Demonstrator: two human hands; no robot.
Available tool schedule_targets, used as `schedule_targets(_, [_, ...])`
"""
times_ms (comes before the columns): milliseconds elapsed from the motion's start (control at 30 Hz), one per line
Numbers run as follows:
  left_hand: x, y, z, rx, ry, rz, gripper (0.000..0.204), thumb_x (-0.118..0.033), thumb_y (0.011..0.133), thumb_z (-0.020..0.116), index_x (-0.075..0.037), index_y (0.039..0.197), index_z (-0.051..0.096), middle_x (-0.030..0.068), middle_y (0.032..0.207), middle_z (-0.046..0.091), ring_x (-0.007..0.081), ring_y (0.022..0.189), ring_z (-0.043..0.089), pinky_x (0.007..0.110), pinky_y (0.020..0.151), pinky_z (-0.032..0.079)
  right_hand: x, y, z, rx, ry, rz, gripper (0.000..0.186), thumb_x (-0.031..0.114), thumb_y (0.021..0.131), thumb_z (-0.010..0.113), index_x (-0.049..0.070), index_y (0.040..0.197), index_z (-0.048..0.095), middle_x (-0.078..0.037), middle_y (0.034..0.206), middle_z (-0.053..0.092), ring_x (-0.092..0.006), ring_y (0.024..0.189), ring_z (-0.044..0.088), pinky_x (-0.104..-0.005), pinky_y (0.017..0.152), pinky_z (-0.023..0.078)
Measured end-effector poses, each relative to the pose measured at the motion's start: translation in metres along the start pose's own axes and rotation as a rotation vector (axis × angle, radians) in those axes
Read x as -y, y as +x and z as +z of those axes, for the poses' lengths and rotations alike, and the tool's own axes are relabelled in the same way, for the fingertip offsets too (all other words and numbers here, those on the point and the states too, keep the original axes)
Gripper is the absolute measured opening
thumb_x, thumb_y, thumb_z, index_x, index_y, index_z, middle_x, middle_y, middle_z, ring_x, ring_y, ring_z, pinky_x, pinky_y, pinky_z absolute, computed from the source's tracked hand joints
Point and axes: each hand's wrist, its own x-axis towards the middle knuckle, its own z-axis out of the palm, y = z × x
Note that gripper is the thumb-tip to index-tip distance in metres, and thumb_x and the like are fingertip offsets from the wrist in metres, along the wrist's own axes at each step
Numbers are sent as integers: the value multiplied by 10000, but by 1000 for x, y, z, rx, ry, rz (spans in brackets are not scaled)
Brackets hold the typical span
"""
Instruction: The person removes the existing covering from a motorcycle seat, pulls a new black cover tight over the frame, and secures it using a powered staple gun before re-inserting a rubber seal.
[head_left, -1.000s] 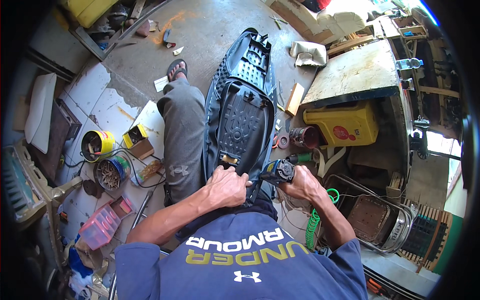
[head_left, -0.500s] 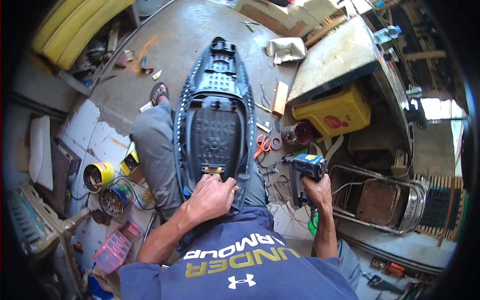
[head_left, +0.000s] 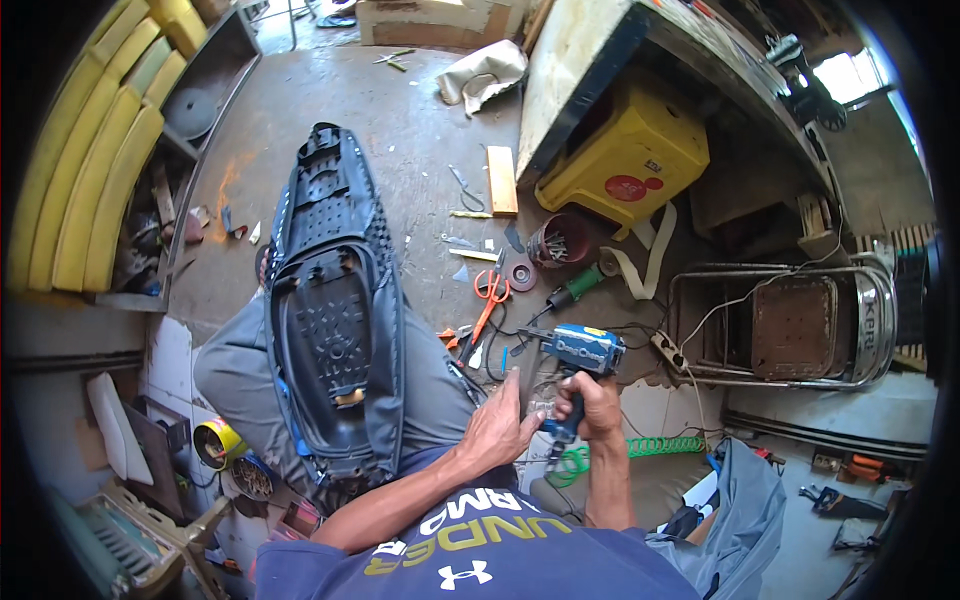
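Note:
My right hand point(head_left: 590, 405) is wrapped round the handle of a blue staple gun point(head_left: 585, 350), raised to the right of my lap. A green coiled air hose point(head_left: 640, 450) runs beneath it. Beside the gun's blurred magazine is my left hand point(head_left: 495, 428), fingers stretched out and thumb apart. Whether it touches the magazine I cannot tell. Across my left thigh lies a black motorcycle seat point(head_left: 325, 330), its plastic underside facing up and black cover material folded along the edges. A small yellowish piece point(head_left: 350, 397) sits near its close end.
Orange-handled scissors point(head_left: 490, 290), a tape roll point(head_left: 521, 277), a dark red pot point(head_left: 560, 243) and a green-handled tool point(head_left: 575, 287) are on the floor ahead. A yellow container point(head_left: 640, 150) stands under the bench. A metal chair frame point(head_left: 780, 320) is at right, yellow foam blocks point(head_left: 90, 180) at left.
My left hand has left the seat and come right, to the staple gun. The gun has been brought nearer my middle and turned. The seat now appears farther left, as the view has shifted.

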Motion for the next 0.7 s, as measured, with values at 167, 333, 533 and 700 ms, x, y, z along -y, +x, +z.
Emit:
schedule_targets(167, [14, 26, 6, -128, 64, -87, 567, -255, 949, 640, 100, 1286, 355, 312, 668, 636, 525, 669, 670, 590, 629, 520, -6, 36, 10, 225, 308, 113, 84, 102, 861, 564, 71, 835, 491, -22, 650, 417, -160, 534, 474, -359, 516, 442])
schedule_targets(333, [1, 22, -34, -27, -149, -338, 487, -418, 1035, 586, 16, 814, 614, 188, 659, 655, 362, 614, 676, 477, 598, 499, -1, 116, 10, 359, 701, 281, 173, 187, 885, 531, 36, 950, 586, -16, 690, 495, -129, 529, 483, -339, 515, 460])
schedule_targets(533, [-3, 13, -53, -20, -303, -501, 402, -380, 945, 684, 8, 970, 582, 110, 639, 597, 253, 578, 589, 426, 605, 482, -11, 229, -15, 520, -476, 381, 554, 526, 1022, 594, -8, 1116, 709, -147, 1036, 760, -225, 868, 745, -336, 712, 608])
schedule_targets(700, [14, 33, -94, 28, -4, -520, 422, -393, 1023, 581, 28, 1005, 549, 268, 691, 631, 493, 695, 657, 544, 645, 488, -23, 405, -62, -289, -481, -153, 215, 143, 1023, 550, 10, 1065, 714, -105, 827, 738, -187, 661, 718, -314, 526, 578])
